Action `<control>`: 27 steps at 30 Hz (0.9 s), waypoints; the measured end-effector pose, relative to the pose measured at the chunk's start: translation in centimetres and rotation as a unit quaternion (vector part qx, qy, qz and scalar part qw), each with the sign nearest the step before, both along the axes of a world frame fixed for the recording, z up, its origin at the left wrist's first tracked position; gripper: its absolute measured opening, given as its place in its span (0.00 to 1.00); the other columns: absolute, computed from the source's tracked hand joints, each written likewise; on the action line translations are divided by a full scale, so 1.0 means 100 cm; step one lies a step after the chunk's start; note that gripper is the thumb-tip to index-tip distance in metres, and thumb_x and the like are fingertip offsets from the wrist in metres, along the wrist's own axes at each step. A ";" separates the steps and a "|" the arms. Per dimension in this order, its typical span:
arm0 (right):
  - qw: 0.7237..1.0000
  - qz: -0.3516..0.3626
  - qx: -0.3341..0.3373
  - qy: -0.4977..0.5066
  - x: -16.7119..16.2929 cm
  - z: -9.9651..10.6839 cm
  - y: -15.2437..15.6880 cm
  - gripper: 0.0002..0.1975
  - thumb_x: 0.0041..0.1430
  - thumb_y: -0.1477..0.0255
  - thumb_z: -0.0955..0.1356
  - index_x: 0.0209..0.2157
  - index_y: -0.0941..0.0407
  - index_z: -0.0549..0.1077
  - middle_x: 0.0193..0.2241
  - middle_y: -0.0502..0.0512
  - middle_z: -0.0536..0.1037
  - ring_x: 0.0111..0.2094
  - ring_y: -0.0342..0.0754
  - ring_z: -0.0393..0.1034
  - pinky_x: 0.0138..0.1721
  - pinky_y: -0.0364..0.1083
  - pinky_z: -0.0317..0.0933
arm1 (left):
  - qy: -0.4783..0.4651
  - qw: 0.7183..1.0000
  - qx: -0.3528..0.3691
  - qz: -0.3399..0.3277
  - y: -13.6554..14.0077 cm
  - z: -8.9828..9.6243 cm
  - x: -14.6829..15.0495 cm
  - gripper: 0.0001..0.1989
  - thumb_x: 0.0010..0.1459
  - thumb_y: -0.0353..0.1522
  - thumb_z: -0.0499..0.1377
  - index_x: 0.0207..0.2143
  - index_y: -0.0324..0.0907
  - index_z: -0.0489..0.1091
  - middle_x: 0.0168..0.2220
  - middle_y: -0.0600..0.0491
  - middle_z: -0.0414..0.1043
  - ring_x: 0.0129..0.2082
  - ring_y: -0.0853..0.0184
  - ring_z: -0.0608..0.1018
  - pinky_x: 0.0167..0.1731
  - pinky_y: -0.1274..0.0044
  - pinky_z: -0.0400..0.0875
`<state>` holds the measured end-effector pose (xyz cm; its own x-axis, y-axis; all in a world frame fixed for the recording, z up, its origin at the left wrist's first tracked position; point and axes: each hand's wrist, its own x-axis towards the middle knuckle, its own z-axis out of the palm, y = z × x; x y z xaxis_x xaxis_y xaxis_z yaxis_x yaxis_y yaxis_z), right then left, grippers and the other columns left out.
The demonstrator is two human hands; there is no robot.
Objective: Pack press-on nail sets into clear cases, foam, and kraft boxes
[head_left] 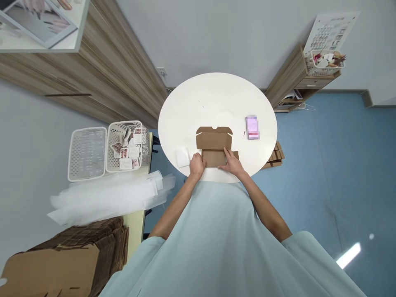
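A brown cardboard box lies near the front edge of the round white table, its lid panel folded back away from me. My left hand grips the box's left side with curled fingers. On the right side, my right hand has its thumb and fingers about the side wall, and a side flap sticks out beyond it. Just left of my left hand rests a white folded packet. A small purple and pink item, blurred out, lies farther right.
To the left are a white basket with small packets, an empty-looking white basket, a pile of white sheets and stacked flat cardboard. Small brown boxes sit right of the table, low down. A wooden cabinet stands behind.
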<state>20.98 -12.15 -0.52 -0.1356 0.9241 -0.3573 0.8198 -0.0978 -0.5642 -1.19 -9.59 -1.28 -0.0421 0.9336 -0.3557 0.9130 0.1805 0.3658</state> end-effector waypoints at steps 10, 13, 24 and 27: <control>0.967 -0.250 0.044 0.015 0.045 -0.002 -0.028 0.16 0.69 0.60 0.66 0.49 0.57 0.73 0.46 0.62 0.81 0.41 0.54 0.76 0.44 0.51 0.68 | -0.017 1.000 0.006 0.004 -0.005 -0.007 -0.001 0.06 0.67 0.26 0.54 0.43 0.40 0.69 0.44 0.42 0.74 0.41 0.56 0.79 0.41 0.69 0.69; 0.973 -0.228 0.013 0.024 0.039 -0.009 -0.032 0.10 0.70 0.64 0.64 0.40 0.55 0.72 0.38 0.59 0.82 0.39 0.53 0.76 0.43 0.49 0.66 | -0.004 1.000 0.004 -0.002 -0.004 -0.005 0.001 0.07 0.67 0.25 0.53 0.43 0.40 0.69 0.44 0.41 0.74 0.41 0.55 0.79 0.40 0.69 0.69; 0.990 -0.115 0.072 -0.023 0.004 0.004 -0.034 0.10 0.75 0.69 0.58 0.47 0.55 0.69 0.42 0.58 0.79 0.37 0.52 0.75 0.38 0.47 0.63 | 0.003 1.000 -0.009 0.006 -0.004 0.000 0.009 0.08 0.68 0.24 0.52 0.46 0.39 0.69 0.47 0.40 0.74 0.42 0.55 0.80 0.40 0.69 0.69; 0.992 -0.086 0.081 -0.037 -0.007 0.008 -0.033 0.10 0.76 0.65 0.61 0.48 0.55 0.69 0.48 0.61 0.77 0.38 0.51 0.76 0.37 0.47 0.64 | 0.009 1.000 -0.013 0.005 -0.005 0.002 0.012 0.08 0.68 0.25 0.52 0.46 0.39 0.69 0.47 0.40 0.74 0.43 0.55 0.80 0.40 0.69 0.69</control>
